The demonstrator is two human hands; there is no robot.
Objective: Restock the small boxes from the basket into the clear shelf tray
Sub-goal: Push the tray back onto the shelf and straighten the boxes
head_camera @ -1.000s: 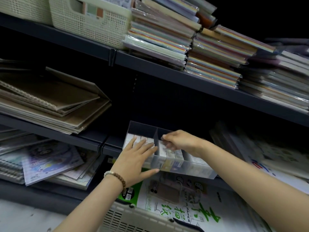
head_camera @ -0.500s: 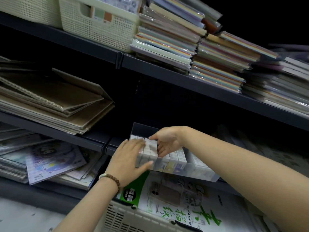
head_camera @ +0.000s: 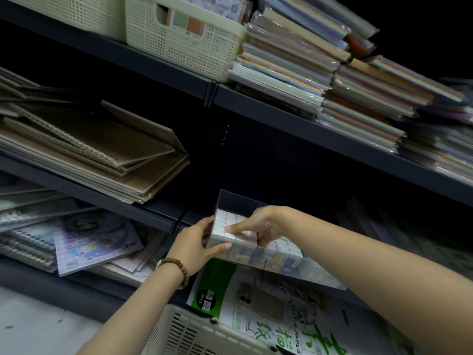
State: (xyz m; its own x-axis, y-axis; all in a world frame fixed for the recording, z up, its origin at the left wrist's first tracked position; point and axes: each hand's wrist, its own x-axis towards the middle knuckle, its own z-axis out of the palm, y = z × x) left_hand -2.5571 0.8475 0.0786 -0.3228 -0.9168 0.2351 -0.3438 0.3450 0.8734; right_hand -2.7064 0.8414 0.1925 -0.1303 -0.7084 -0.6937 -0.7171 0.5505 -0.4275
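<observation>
Item, clear shelf tray (head_camera: pixel 317 274): I see it on the dark middle shelf (head_camera: pixel 143 213), rows of small white boxes (head_camera: pixel 227 222) packed inside. My left hand (head_camera: pixel 195 243) grips the tray's left end, thumb against the front wall; my right hand (head_camera: pixel 261 225) rests curled on the boxes, forefinger pressing their tops. Cream basket (head_camera: pixel 194 334): below, at the frame's bottom edge, holding a green-printed paper pack (head_camera: pixel 258 306).

stationery shop: dark metal shelving (head_camera: pixel 281 112) w/ stacked colour paper packs (head_camera: pixel 358 98), spiral notebooks (head_camera: pixel 89 149), stock baskets (head_camera: pixel 184 39).
</observation>
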